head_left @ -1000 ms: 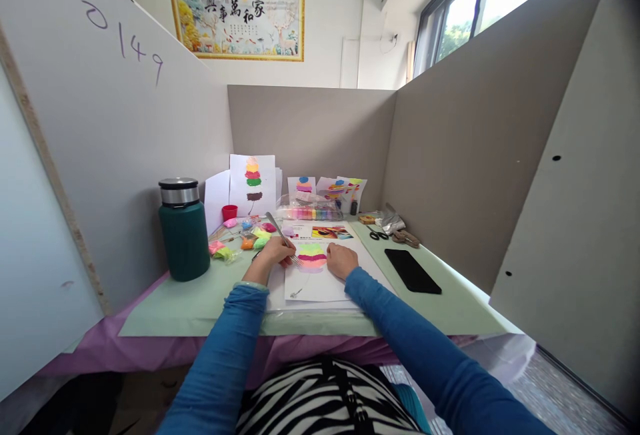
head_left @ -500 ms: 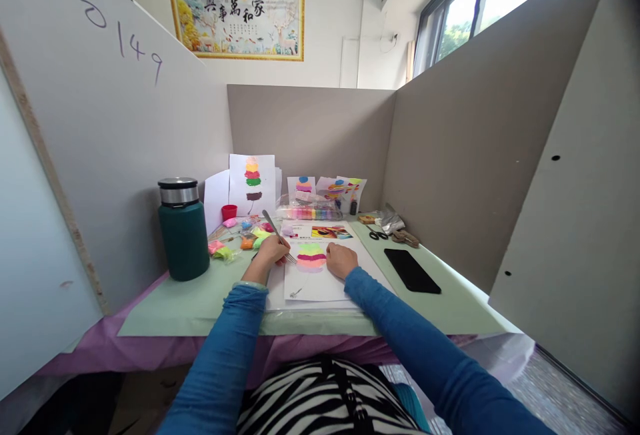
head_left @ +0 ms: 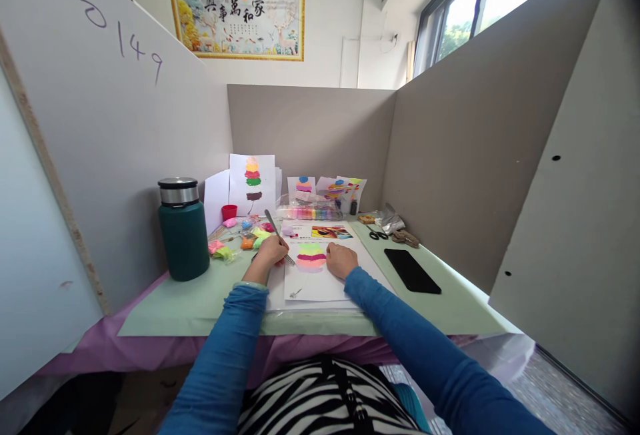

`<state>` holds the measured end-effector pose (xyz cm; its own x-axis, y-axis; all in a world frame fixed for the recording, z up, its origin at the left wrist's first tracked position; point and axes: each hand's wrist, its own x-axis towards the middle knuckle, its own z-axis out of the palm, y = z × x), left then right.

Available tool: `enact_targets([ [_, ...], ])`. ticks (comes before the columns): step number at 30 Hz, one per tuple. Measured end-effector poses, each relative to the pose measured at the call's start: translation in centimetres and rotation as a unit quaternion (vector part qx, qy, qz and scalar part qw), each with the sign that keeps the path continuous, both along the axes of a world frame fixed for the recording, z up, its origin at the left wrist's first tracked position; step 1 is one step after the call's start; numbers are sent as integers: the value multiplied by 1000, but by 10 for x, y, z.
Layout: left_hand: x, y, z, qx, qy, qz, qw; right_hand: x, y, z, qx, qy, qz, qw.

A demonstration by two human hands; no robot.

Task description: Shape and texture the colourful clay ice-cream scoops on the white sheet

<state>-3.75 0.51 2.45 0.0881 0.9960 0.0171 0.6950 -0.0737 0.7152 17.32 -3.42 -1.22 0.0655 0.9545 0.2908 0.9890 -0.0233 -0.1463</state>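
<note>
My left hand [head_left: 273,250] is closed round a slim metal fork-like tool [head_left: 273,223], whose pronged end points down at the left side of a coloured shape. That shape [head_left: 311,258], in bands of light green, magenta, coral and pale pink, lies on a white sheet [head_left: 320,290]. My right hand [head_left: 342,260] rests curled at the shape's right edge, fingers bent inward; what they hold, if anything, is hidden. A small dark sketch [head_left: 295,293] shows near the sheet's lower left corner.
A green bottle [head_left: 183,238] stands at the left, beside bagged coloured clay [head_left: 223,252] and a red cup [head_left: 229,211]. To the right lie a black phone [head_left: 413,271] and scissors [head_left: 379,235]. Picture cards [head_left: 253,185] and a clay pack [head_left: 310,212] are at the back.
The tool and my left hand have shifted very slightly, with the pronged end a little further left. My right hand looks still.
</note>
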Motion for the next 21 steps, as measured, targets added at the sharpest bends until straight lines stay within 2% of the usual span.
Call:
enact_targets([
  [8,2,-14,7,-12,-30,-36,999,0,1,0,1,4,0,1000],
  [14,2,-10,5,6,-19,-7,1000,0,-1,2,-2,6,1,1000],
  [19,3,-15,7,-11,-30,-60,998,0,-2,3,-5,3,1,1000],
  [21,3,-17,8,-9,-37,-53,998,0,-2,3,-6,1,0,1000],
])
